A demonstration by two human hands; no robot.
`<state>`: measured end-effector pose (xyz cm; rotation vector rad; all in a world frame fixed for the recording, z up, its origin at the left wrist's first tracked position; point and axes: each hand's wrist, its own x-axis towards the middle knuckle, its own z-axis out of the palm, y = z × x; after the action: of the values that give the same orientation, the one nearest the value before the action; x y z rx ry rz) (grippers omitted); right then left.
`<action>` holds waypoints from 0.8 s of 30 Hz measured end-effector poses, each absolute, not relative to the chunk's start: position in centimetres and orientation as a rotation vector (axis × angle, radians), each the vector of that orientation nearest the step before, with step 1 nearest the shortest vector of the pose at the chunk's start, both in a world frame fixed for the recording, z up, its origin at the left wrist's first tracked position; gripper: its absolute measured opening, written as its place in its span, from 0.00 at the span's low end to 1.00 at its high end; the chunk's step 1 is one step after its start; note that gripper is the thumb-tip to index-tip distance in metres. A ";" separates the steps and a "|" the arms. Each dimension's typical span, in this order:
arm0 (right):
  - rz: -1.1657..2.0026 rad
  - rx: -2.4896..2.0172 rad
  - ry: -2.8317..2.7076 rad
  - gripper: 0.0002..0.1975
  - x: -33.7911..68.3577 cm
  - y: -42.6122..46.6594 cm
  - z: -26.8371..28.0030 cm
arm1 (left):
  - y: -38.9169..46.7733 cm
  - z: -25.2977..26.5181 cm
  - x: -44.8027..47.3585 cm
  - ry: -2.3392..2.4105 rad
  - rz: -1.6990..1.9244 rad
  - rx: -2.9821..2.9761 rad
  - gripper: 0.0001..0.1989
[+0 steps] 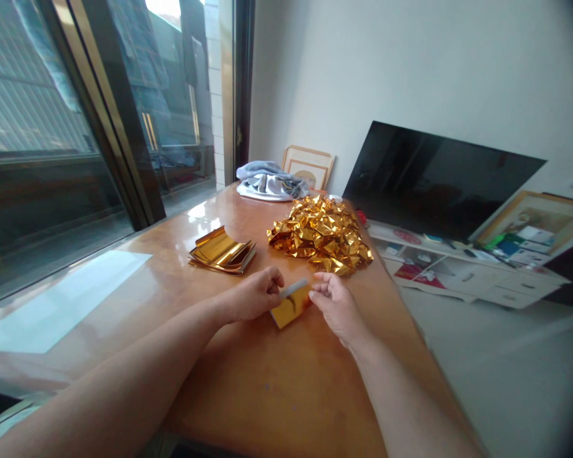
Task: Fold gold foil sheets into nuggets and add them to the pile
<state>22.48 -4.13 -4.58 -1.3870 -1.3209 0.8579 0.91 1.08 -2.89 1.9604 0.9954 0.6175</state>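
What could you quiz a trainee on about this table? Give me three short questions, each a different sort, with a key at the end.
1. Which lies nearer the window: the gold stack or the gold pile?

2. Multiple choice. What is between the left hand and the right hand?
A) a cup
B) a gold sheet
C) a pair of scissors

3. True or false: the gold pile lies farther from the person than the gold sheet.

Key:
1. The gold stack.
2. B.
3. True.
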 end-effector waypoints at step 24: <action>0.070 -1.296 -2.369 0.08 19.2 -6.5 -3.0 | 1.4 -4.2 1.1 1.130 0.660 2.013 0.17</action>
<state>19.24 -6.46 -2.95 -1.2962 -2.3691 0.0698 1.14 1.43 -4.17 2.0127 1.1298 0.6598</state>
